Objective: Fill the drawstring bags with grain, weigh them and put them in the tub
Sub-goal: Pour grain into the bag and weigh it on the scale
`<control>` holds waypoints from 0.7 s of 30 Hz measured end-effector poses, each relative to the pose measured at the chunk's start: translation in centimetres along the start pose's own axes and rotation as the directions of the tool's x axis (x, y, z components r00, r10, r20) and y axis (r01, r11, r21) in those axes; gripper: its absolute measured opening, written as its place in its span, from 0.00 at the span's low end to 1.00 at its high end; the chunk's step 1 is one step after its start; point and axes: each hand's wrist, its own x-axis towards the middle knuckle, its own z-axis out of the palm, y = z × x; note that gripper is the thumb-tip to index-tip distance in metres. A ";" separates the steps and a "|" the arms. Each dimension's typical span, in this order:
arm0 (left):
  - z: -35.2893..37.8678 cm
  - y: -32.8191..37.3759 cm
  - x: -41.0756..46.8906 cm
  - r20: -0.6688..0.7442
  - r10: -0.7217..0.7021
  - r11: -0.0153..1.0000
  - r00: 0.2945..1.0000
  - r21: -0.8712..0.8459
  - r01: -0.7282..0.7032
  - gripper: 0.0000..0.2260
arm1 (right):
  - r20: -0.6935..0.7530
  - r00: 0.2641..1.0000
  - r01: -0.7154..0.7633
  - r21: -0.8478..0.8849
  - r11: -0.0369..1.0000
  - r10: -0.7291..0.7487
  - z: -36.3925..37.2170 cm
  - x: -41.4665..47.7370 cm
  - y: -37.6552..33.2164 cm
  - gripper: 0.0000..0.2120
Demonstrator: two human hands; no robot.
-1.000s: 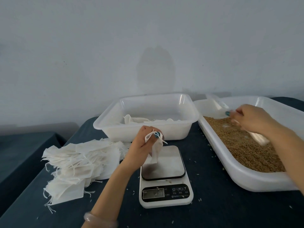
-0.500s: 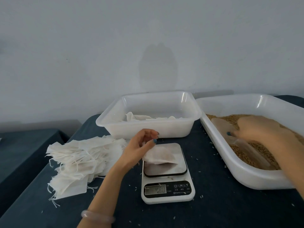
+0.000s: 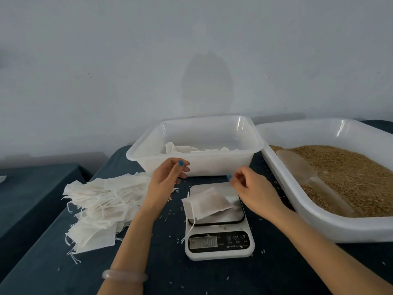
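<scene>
Just near of centre in the head view, a filled drawstring bag lies flat on the platform of a small white kitchen scale, its string trailing down over the scale's near-left edge; the lit display shows digits too blurred to read. Both hands hover above the far edge of the scale and hold nothing: the left hand sits to the left with fingers loosely curled, and the right hand is just right of it, fingers also loosely bent, neither one touching the bag. Beyond them stands the white plastic tub, with a few bags lying in its bottom. To the right, a larger white tray holds brown grain, and a clear scoop rests on the grain. A heap of empty bags lies at the left on the dark table cloth, where stray grains are scattered. A pale bracelet circles the left wrist.
</scene>
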 end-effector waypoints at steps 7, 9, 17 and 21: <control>-0.9 -1.0 0.3 0.076 -0.070 0.929 0.995 0.368 0.037 0.09 | -0.148 0.967 -0.184 0.148 0.972 0.206 1.7 1.2 5.4 0.10; -0.9 -0.9 0.1 0.128 -0.090 0.899 0.988 0.436 0.026 0.13 | -0.138 0.970 -0.174 0.187 0.967 0.201 1.7 1.1 5.4 0.09; -1.6 0.3 -0.8 0.301 -0.217 0.888 0.929 0.456 0.059 0.23 | -0.120 0.973 -0.170 0.194 0.966 0.195 1.8 1.1 5.5 0.09; -1.6 0.3 -0.8 0.411 -0.289 0.895 0.865 0.435 0.093 0.16 | -0.100 0.974 -0.184 0.162 0.969 0.202 1.8 1.0 5.5 0.09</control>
